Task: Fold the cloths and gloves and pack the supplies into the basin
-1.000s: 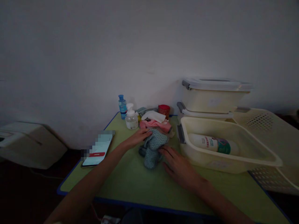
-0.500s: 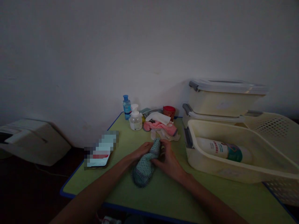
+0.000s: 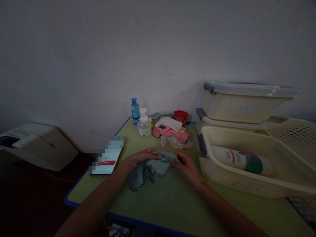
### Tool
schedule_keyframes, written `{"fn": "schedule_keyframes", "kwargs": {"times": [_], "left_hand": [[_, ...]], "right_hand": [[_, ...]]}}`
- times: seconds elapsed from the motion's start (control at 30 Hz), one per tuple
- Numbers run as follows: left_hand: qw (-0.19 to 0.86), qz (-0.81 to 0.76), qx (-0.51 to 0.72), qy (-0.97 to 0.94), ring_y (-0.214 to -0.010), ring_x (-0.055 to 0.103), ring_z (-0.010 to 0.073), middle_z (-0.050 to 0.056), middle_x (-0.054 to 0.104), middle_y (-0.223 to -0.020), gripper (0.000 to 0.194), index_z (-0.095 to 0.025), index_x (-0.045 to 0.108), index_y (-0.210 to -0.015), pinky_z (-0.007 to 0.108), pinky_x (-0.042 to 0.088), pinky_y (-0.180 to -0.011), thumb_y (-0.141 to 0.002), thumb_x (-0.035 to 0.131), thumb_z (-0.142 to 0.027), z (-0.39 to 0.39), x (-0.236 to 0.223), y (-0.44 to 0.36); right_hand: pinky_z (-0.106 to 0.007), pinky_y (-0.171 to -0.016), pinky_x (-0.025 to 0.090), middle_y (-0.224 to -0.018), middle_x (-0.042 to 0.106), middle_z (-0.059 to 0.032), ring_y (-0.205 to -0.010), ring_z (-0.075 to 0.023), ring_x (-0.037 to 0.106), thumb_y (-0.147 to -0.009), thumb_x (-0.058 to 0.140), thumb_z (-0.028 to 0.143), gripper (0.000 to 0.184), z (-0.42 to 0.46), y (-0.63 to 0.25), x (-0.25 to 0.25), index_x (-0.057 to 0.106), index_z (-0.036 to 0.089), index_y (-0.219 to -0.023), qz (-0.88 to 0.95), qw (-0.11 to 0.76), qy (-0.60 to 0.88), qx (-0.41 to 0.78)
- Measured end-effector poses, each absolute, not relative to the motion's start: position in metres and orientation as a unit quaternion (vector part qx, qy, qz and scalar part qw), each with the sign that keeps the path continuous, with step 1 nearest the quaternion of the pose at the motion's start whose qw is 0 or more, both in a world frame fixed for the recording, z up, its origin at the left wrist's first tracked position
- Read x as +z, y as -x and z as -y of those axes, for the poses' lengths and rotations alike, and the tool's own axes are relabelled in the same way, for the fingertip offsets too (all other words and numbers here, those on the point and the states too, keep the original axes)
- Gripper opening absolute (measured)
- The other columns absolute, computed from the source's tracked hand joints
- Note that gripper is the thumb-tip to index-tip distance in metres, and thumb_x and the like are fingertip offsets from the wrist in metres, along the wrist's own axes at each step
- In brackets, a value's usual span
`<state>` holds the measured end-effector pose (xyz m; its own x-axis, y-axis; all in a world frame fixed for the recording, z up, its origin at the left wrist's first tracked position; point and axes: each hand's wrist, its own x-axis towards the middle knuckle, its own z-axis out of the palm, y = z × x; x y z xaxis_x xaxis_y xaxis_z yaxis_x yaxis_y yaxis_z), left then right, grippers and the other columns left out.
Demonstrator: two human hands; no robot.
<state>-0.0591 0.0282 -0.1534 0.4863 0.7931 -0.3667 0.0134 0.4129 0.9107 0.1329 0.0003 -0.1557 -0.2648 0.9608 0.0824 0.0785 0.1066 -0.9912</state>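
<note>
On the white bottle (image 3: 233, 158) lying in the cream bin (image 3: 237, 184), we are making out red characters and a green patch, but the writing is too small and dim to read. The blue bottle (image 3: 135, 113) and the pump bottle (image 3: 144, 127) are also bearing labels that we are unable to read, while the phone (image 3: 110, 156) is showing a red bar beside pixelated blocks.

Over the green table (image 3: 177, 204), we are stretching the cloth (image 3: 156, 168) by its upper edge: our left hand (image 3: 142, 157) is pinching it near the middle, and our right hand (image 3: 187, 164), set apart, is gripping its right end. Its long axis is slanting from there to a loose lower-left end, drooping towards us. The cloth is looking blue-green, textured and crumpled, with dark-and-white checked trim.
</note>
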Motion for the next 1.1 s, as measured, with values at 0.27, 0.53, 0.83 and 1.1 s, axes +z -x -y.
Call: {"fn": "schedule_keyframes", "kwargs": {"times": [0.27, 0.53, 0.83, 1.1], "left_hand": [[0.644, -0.411, 0.247, -0.596, -0.058, 0.051, 0.0113, -0.001, 0.057, -0.063, 0.019, -0.014, 0.062, -0.07, 0.022, 0.039, -0.055, -0.071, 0.061, -0.033, -0.024, -0.155, 0.045], [0.267, -0.494, 0.29, -0.775, -0.089, 0.056, 0.022, 0.007, 0.063, -0.092, 0.027, -0.015, 0.062, -0.089, 0.032, 0.04, -0.084, -0.068, 0.046, -0.011, -0.032, -0.153, 0.053], [0.375, -0.492, 0.427, -0.66, -0.068, 0.054, 0.0157, 0.002, 0.06, -0.072, 0.016, -0.014, 0.058, -0.075, 0.026, 0.041, -0.065, -0.065, 0.06, -0.027, -0.048, -0.152, 0.077], [0.466, -0.473, 0.406, -0.627, -0.053, 0.045, 0.0089, -0.003, 0.053, -0.054, 0.034, -0.012, 0.06, -0.059, 0.02, 0.035, -0.053, -0.058, 0.067, -0.045, -0.046, -0.132, 0.102]], "right_hand": [[-0.026, -0.052, 0.039, -0.056, 0.05, 0.0017, -0.053, -0.0126, 0.045, -0.056, 0.066, 0.039, 0.024, 0.006, -0.136, -0.146, 0.054, 0.018, -0.058, 0.425, 0.461, 0.428, 0.651], [-0.027, -0.06, 0.044, -0.073, 0.065, 0.0005, -0.065, -0.017, 0.058, -0.046, 0.065, 0.017, 0.034, 0.006, -0.137, -0.145, 0.062, 0.02, -0.079, 0.402, 0.482, 0.425, 0.653], [-0.035, -0.074, 0.048, -0.072, 0.069, -0.0035, -0.08, -0.0232, 0.063, -0.06, 0.067, 0.047, 0.031, -0.004, -0.139, -0.149, 0.065, 0.018, -0.07, 0.35, 0.533, 0.472, 0.608], [-0.038, -0.085, 0.043, -0.081, 0.069, -0.0052, -0.092, -0.0252, 0.06, -0.069, 0.055, 0.056, 0.04, -0.006, -0.145, -0.149, 0.067, 0.019, -0.075, 0.437, 0.513, 0.549, 0.495]]}}
